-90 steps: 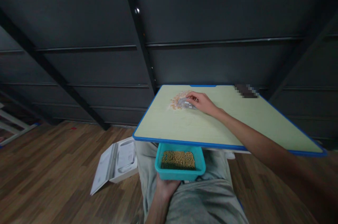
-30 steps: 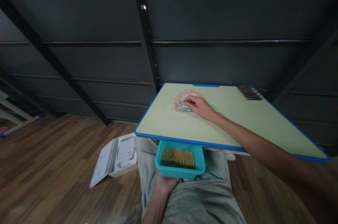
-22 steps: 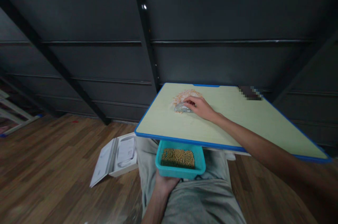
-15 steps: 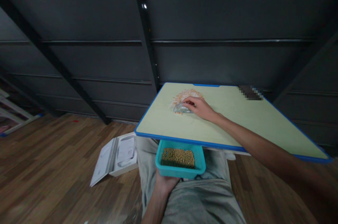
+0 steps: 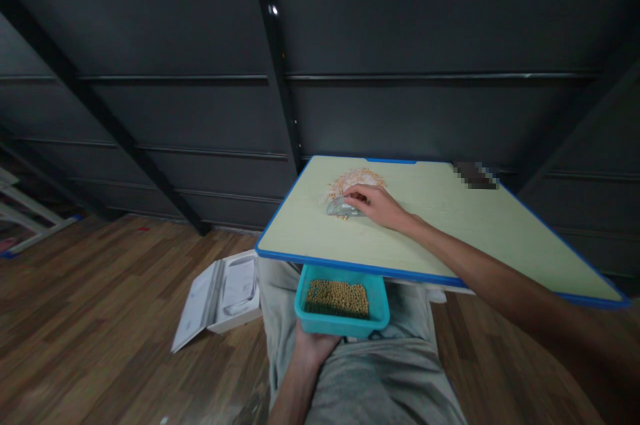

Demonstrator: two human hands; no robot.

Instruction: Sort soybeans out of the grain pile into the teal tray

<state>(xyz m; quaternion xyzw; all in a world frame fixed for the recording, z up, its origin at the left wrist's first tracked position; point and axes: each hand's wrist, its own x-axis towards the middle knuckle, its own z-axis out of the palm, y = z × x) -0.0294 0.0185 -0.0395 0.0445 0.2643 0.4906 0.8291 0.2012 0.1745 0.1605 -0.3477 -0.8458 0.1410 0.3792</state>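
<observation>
Thumb and fingertips of the right hand (image 5: 376, 203) are drawn nearly together over a clear, round-edged piece (image 5: 336, 207), pinching it by its right end, close to flat against the pale table (image 5: 300, 228). From where I stand, I would call the work partly done. Plenty of tan beans (image 5: 345, 298) lie in the teal tub (image 5: 340, 327), spread across its bottom well below the rim. On the table, towards the far left, scattered bits (image 5: 345, 179) lie in a loose patch, orange-tan ones mixed with paler ones too small for me to make out. Those look to be what is left. A few beans (image 5: 342, 217) sit apart from that patch, just at the near edge of the clear piece.

As for the other grip, the left hand (image 5: 316, 345) is palm up beneath the tub, bearing it at the near left over the person's lap (image 5: 380, 378). Its fingers are hidden under the tub, so I cannot tell how far they are curled. The tub is level or nearly so, its far side tucked below the table's blue near edge. An opened white box (image 5: 225, 305) rests on the wooden floor (image 5: 125, 291) to the left, and a dark, blurred-out object (image 5: 477, 177) lies at the table's far right corner.
</observation>
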